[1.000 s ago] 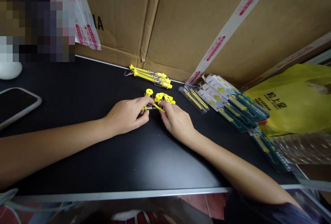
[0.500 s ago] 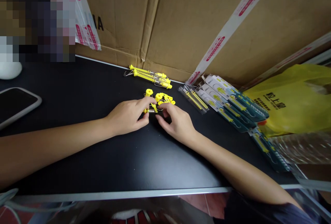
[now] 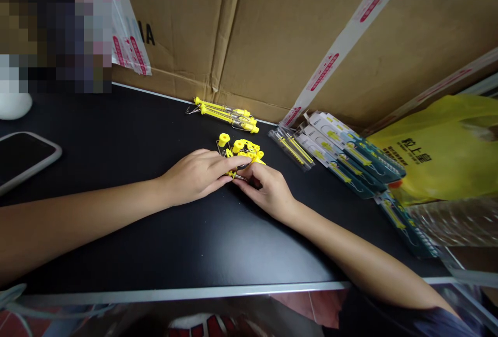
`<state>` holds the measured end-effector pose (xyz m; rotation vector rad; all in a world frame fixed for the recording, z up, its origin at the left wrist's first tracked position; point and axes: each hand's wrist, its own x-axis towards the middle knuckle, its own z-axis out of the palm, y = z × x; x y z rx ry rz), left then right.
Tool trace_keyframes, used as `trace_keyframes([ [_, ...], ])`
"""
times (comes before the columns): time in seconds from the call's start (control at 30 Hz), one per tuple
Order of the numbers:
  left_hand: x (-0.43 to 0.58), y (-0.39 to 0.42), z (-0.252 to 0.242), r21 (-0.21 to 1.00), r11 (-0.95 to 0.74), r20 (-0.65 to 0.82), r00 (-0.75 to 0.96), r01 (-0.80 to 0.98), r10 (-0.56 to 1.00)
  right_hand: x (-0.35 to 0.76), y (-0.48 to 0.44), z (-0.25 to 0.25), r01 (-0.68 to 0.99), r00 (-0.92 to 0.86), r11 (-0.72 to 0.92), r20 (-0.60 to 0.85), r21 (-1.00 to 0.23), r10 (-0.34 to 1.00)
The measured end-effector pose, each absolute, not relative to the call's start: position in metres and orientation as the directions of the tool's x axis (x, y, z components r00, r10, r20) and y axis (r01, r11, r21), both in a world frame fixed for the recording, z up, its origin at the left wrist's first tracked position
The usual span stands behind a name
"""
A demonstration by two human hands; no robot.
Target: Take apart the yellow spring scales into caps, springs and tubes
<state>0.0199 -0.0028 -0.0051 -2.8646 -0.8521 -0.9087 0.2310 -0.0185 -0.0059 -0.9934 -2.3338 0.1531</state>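
My left hand (image 3: 196,175) pinches a small metal spring with a yellow end piece (image 3: 232,174) just above the black tabletop. From the other side, the thumb and fingers of my right hand (image 3: 268,189) close on the metal end of the same piece. A yellow cap (image 3: 258,157) shows at my right fingertips; whether it is gripped I cannot tell. Just beyond the hands lie loose yellow caps (image 3: 238,145) and wire hooks, partly covered by my fingers. Farther back, several yellow spring scales (image 3: 229,117) with metal hooks lie side by side.
Clear tubes with yellow scale strips (image 3: 291,149) lie right of the caps, beside packaged spring scales (image 3: 338,153). A yellow plastic bag (image 3: 439,155) sits at far right. Cardboard boxes (image 3: 295,26) wall the back. A phone (image 3: 27,156) lies at left; a blurred patch covers the upper left.
Both hands have come together; my right fingers have closed on the metal end of the spring piece. The piece has shifted slightly right and nearer to me.
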Motion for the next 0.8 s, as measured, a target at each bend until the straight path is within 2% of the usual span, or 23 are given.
trace_keyframes([
  [0.13,0.018,-0.006,0.001,0.079,-0.821,0.678,0.573,0.566,0.460,0.233,-0.021,-0.004,0.632,-0.457,0.692,0.554,-0.348,0.696],
  [0.2,0.018,-0.009,0.001,0.060,-0.822,0.696,0.567,0.566,0.441,0.233,-0.023,-0.004,0.643,-0.394,0.675,0.599,-0.363,0.697],
  [0.3,0.017,-0.010,-0.002,0.109,-0.851,0.636,0.622,0.514,0.457,0.234,-0.023,-0.008,0.598,-0.358,0.714,0.675,-0.364,0.645],
  [0.43,0.018,-0.008,-0.002,0.250,-0.817,0.508,0.648,0.520,0.568,0.237,-0.023,-0.016,0.514,-0.401,0.809,0.755,-0.284,0.520],
  [0.6,0.017,-0.006,0.000,0.296,-0.842,0.524,0.660,0.452,0.538,0.239,-0.022,-0.017,0.481,-0.579,0.857,0.668,-0.184,0.468],
  [0.8,0.017,-0.007,0.001,0.345,-0.831,0.562,0.614,0.436,0.555,0.237,-0.024,-0.003,0.435,-0.653,0.879,0.605,-0.194,0.456],
])
